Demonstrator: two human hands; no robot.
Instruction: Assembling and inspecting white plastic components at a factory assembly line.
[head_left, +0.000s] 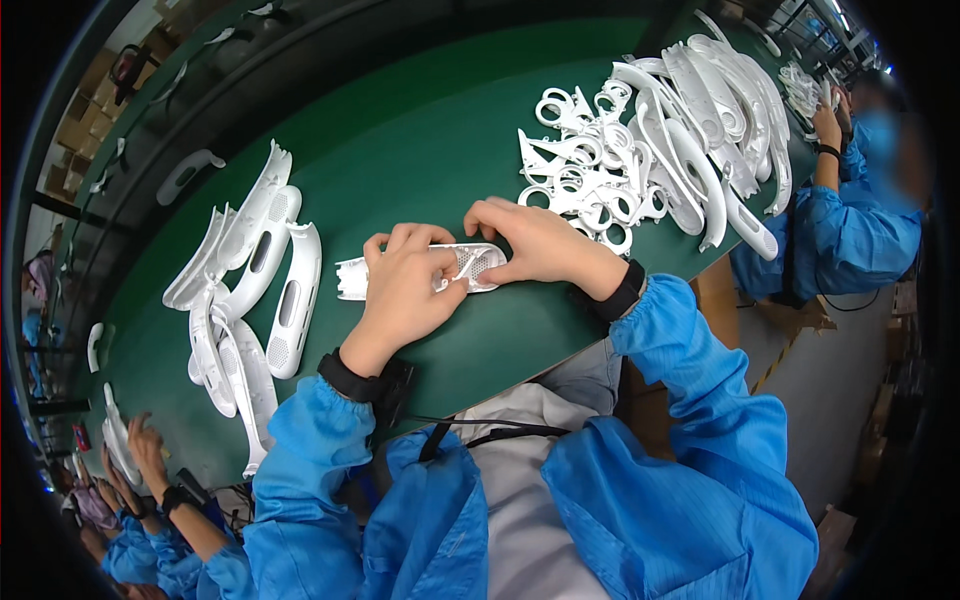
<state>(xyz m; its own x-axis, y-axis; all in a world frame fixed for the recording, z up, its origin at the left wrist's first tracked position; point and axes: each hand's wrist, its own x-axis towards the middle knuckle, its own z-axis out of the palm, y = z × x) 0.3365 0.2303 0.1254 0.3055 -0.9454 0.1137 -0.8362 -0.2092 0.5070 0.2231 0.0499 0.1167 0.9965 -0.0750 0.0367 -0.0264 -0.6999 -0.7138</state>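
Head view shows a white shell [352, 281] lying hollow side up on the green surface [420, 130], directly in front of the person, with both hands on it. The left hand [412, 285] grasps the shell around its middle, fingers over the far edge and thumb toward the near one; the right hand [530, 245] spans the rounded, perforated end, its thumb against the rim. Between them, inside the shell, sits what looks like a small white piece [464, 264]; whether it is fully seated cannot be told.

To work well here, the left hand should bear down evenly so the shell does not rock, while the right thumb presses close to the piece rather than on the thin rim, which could flex. Line up before pushing. The ring-shaped parts [590, 170] and stacked shells [715, 120] lie clear of the right elbow, leaving room to turn the wrist
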